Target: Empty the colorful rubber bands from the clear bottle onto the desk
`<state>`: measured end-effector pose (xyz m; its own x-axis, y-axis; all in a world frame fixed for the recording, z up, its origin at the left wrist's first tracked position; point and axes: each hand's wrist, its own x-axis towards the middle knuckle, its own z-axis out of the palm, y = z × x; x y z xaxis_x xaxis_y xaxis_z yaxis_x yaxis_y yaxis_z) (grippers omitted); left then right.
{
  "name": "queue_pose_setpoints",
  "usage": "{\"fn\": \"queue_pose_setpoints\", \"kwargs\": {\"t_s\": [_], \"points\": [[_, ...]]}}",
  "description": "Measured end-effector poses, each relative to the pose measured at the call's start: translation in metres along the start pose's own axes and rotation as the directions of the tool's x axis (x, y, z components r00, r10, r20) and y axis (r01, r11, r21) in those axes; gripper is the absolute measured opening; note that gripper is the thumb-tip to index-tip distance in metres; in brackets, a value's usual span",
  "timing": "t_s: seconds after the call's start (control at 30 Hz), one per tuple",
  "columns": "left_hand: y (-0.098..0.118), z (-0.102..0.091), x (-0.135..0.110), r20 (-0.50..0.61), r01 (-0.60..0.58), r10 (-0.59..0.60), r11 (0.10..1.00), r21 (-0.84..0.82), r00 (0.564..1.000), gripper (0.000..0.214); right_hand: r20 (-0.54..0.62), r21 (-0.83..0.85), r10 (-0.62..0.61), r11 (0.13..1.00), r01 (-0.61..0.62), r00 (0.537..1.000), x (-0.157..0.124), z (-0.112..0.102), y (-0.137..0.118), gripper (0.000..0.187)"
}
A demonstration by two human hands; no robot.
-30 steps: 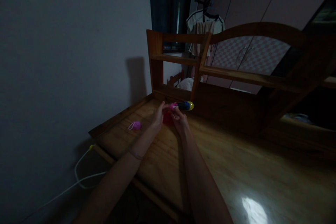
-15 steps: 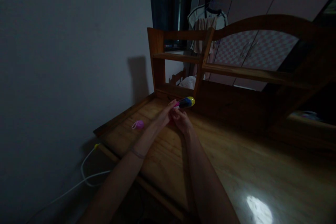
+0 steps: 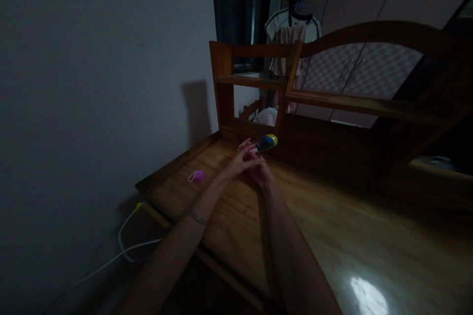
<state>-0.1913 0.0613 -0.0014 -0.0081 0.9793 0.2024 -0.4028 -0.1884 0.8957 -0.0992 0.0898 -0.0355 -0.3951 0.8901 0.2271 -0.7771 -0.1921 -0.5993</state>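
Both my hands meet over the far left part of a wooden desk (image 3: pixel 332 236). Between them is a small toy-like stick (image 3: pixel 263 143) with a pink base, dark blue middle and yellow tip, pointing up and to the right. My left hand (image 3: pixel 236 163) has its fingers closed on the pink end. My right hand (image 3: pixel 261 171) sits just below and to the right, fingers curled against the same stick. A small pink object with a loop (image 3: pixel 197 176) lies on the desk to the left of my hands, untouched.
A wooden shelf unit (image 3: pixel 254 83) stands at the back of the desk. A grey wall runs along the left. A white cable (image 3: pixel 127 248) hangs below the desk's left edge. Clothes hang on a hanger (image 3: pixel 293 34) behind, before a pink wardrobe.
My hands have drawn closer together on the stick, and its yellow tip has tilted upward. The view has shifted slightly; the pink looped object stayed put.
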Motion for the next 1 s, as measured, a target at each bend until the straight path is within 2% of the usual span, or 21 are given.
{"fn": "queue_pose_setpoints", "kwargs": {"t_s": [0.1, 0.23, 0.33, 0.43, 0.53, 0.6, 0.83, 1.0], "points": [[-0.003, -0.004, 0.000, 0.078, -0.104, 0.089, 0.970, 0.221, 0.993, 0.053, 0.019, -0.007, 0.032, 0.999, -0.032, 0.999, 0.001, 0.002, 0.000, 0.013], [-0.007, -0.007, 0.002, 0.069, -0.147, 0.133, 0.952, 0.270, 0.989, 0.058, -0.020, -0.021, 0.070, 0.997, -0.070, 0.997, 0.000, 0.004, -0.001, 0.014], [-0.007, -0.005, 0.003, 0.049, -0.127, 0.119, 0.968, 0.217, 0.992, 0.061, -0.042, -0.019, 0.056, 0.998, -0.057, 0.998, -0.002, 0.005, -0.001, 0.017], [-0.006, 0.000, 0.004, 0.007, -0.043, 0.042, 0.994, 0.098, 0.999, 0.058, -0.091, -0.020, 0.001, 1.000, -0.003, 0.996, -0.002, 0.003, -0.001, 0.016], [-0.005, 0.006, 0.006, -0.045, 0.061, -0.064, 0.996, -0.070, 0.997, 0.039, -0.162, -0.009, -0.021, 1.000, 0.020, 0.987, -0.001, -0.001, -0.002, 0.014], [-0.005, 0.010, 0.008, -0.058, 0.088, -0.097, 0.986, -0.141, 0.994, 0.026, -0.172, 0.017, -0.018, 1.000, 0.021, 0.985, -0.001, -0.002, -0.003, 0.017], [-0.012, 0.012, 0.011, -0.068, 0.126, -0.146, 0.963, -0.238, 0.987, 0.024, -0.162, 0.074, -0.083, 0.993, 0.096, 0.983, 0.003, -0.008, -0.005, 0.030], [-0.005, 0.011, 0.008, -0.111, 0.141, -0.170, 0.963, -0.231, 0.979, 0.018, -0.169, 0.075, -0.112, 0.989, 0.126, 0.979, 0.003, -0.006, -0.003, 0.036]]}}
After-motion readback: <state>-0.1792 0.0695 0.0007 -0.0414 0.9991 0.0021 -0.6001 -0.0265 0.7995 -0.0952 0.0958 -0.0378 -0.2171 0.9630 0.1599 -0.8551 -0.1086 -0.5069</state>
